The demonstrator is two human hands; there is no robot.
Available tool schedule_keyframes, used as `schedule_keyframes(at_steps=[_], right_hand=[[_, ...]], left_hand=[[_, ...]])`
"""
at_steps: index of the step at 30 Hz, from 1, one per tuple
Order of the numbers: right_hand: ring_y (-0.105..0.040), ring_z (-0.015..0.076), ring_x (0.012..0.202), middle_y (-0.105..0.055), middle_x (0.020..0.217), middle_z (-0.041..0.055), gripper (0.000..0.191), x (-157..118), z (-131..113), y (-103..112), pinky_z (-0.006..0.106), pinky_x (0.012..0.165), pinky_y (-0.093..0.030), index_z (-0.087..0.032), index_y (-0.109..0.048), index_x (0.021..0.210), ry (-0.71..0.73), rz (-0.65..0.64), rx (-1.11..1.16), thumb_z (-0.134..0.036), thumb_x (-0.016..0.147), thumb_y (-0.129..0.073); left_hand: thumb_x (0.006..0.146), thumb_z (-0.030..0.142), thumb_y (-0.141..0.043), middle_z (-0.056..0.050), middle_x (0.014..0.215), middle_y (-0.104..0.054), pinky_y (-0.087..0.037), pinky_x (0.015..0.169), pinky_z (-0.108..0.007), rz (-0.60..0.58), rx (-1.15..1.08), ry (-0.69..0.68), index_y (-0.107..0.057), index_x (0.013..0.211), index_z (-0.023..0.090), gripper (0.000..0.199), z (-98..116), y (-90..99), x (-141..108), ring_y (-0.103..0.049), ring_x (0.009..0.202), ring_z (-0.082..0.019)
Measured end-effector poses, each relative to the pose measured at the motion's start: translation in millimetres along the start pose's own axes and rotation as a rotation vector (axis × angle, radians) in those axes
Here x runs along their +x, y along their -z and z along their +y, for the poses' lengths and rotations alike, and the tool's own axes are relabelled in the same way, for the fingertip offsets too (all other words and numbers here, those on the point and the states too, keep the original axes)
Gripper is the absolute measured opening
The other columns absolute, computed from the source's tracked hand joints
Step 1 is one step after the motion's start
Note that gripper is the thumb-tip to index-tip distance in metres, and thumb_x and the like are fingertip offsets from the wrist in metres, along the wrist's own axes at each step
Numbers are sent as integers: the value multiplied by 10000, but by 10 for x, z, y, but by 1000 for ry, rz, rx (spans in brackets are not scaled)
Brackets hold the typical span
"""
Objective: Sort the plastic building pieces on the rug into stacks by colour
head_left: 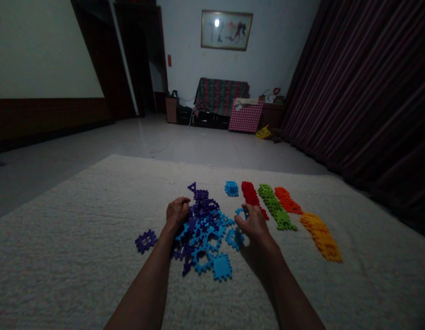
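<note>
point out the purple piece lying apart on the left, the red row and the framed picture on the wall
Purple piece (146,241): head view, middle of its face.
Red row (250,194): head view, middle of its visible stretch.
Framed picture (226,30): head view, middle of its panel.

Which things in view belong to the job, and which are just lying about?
Likely the job's:
purple notched plastic pieces
light-blue notched plastic pieces
red row, green row, orange row, yellow-orange row of similar pieces

Probably just lying about:
crumpled yellow object
red-and-white checked cloth
</note>
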State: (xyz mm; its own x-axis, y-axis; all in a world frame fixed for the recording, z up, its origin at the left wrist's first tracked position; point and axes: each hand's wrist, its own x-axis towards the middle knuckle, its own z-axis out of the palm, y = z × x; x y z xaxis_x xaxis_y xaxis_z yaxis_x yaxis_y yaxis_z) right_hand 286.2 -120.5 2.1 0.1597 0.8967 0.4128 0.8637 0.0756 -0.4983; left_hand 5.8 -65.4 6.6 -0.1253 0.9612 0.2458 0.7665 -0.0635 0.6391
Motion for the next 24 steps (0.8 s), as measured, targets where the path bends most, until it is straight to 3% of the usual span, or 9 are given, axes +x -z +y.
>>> schedule_keyframes(at_steps=[5, 12, 24], right_hand=[[-571, 265, 997, -577, 1048, 117, 442, 291, -209, -194, 408, 909, -482, -154, -612, 1136, -7, 124, 59, -332, 732, -612], [-524, 271, 1046, -545, 1083, 135, 465, 735, -167, -486, 416, 961, -445, -134, -546, 1200, -16, 226, 47, -271, 756, -578], [-490, 270, 1062, -501, 1161, 145, 506, 872, -237, -544, 407, 946, -436, -145, -504, 1247, -60, 266, 37, -320, 776, -555]], left_hand=[[820, 178, -465, -37, 1072, -762, -519, 935, -274, -1, -5, -5, -770, 1005, 219, 359, -7, -13, -4, -700, 995, -189], [831, 178, -462, -31, 1068, -762, -511, 936, -267, -7, 3, -8, -764, 998, 226, 349, -16, -39, -7, -698, 994, -187], [825, 163, -471, -34, 1052, -763, -516, 909, -261, -14, -9, 14, -767, 987, 227, 344, 12, -19, -5, -699, 983, -188]])
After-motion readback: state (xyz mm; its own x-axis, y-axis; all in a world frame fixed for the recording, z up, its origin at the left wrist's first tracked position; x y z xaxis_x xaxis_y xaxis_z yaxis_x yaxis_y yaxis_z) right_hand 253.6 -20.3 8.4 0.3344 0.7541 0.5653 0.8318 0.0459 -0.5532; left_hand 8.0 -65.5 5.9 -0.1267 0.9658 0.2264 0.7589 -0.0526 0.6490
